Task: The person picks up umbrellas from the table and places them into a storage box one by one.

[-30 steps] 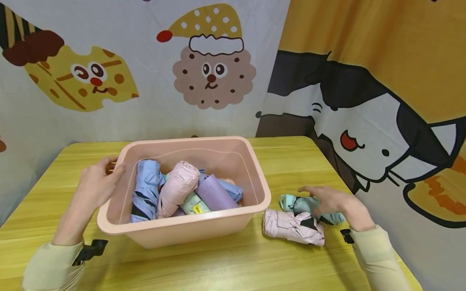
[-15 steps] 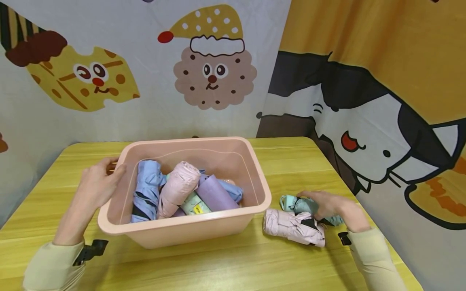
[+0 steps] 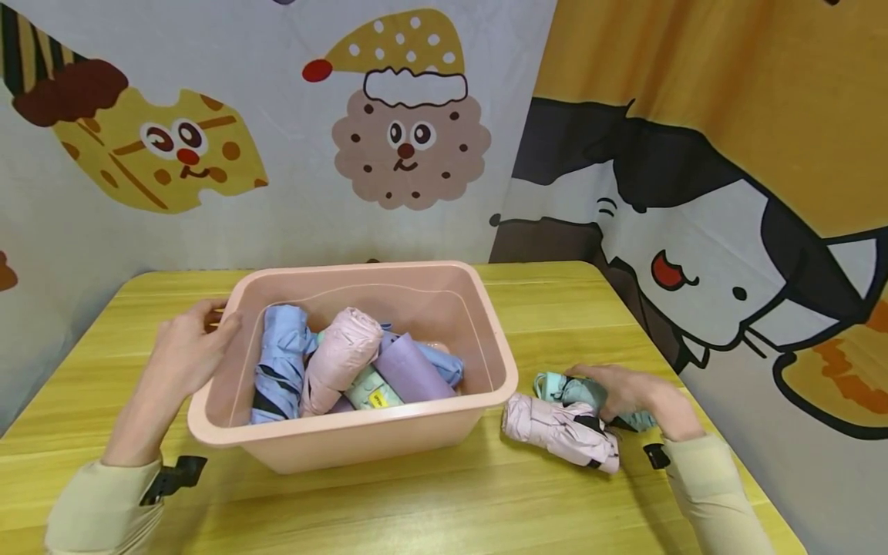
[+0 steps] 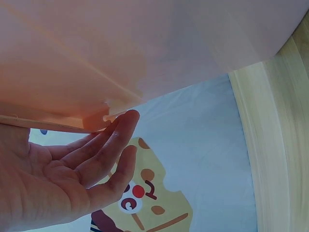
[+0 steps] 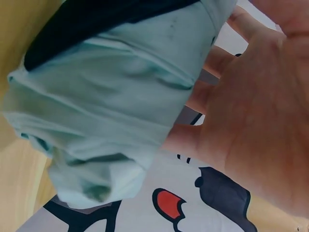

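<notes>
A pink plastic bin (image 3: 388,432) stands on the table, with folded umbrellas inside. At its left rim, my left hand (image 3: 183,347) holds on with the thumb over the edge; the left wrist view shows the fingers (image 4: 104,157) under the rim. To the right of the bin, my right hand (image 3: 627,389) grips a mint folding umbrella (image 3: 583,391). Up close in the right wrist view, the mint fabric (image 5: 111,96) fills much of the left side, and the fingertips are hidden behind it. Just in front lies a pale pink folding umbrella (image 3: 555,432) with a black patch.
In the bin are a blue umbrella (image 3: 280,362), a pink umbrella (image 3: 343,354), a purple roll (image 3: 414,370) and a mint item with a yellow label (image 3: 371,389). Behind the wooden table (image 3: 388,509) hangs a cartoon-print curtain (image 3: 277,223).
My right hand has come down onto the mint umbrella and taken hold of it. The pale pink umbrella has turned slightly. The left hand and bin stay in place.
</notes>
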Demonstrator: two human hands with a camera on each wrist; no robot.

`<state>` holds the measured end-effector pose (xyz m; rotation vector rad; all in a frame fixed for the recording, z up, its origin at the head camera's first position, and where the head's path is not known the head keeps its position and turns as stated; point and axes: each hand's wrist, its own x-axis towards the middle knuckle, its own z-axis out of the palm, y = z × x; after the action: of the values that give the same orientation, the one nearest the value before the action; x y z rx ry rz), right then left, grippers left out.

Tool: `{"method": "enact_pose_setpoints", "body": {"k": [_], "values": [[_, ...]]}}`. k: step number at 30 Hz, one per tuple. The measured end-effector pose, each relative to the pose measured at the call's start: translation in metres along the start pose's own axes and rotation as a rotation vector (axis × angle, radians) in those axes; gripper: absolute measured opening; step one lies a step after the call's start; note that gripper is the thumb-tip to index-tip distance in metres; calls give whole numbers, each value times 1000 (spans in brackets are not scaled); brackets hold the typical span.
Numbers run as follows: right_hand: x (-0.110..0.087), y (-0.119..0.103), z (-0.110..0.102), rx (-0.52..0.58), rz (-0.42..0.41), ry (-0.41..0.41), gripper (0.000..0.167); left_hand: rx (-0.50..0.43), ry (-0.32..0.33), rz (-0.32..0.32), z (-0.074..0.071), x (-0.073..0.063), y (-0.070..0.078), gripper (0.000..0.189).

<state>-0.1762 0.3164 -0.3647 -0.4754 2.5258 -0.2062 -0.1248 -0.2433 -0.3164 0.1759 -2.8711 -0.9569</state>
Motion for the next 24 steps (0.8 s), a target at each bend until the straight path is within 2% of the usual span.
{"method": "enact_pose_setpoints", "body": {"k": [5, 12, 18, 24], "values": [[1, 2, 0, -5, -37, 30, 71, -7, 8, 10, -1, 1, 1, 61], [2, 5, 0, -52, -129, 125, 64, -8, 3, 13, -2, 1, 1, 61], [1, 4, -4, -128, -172, 233, 67, -8, 0, 11, -1, -1, 1, 62], [1, 1, -7, -220, -241, 397, 71, -2, -2, 6, -1, -1, 1, 61]]}}
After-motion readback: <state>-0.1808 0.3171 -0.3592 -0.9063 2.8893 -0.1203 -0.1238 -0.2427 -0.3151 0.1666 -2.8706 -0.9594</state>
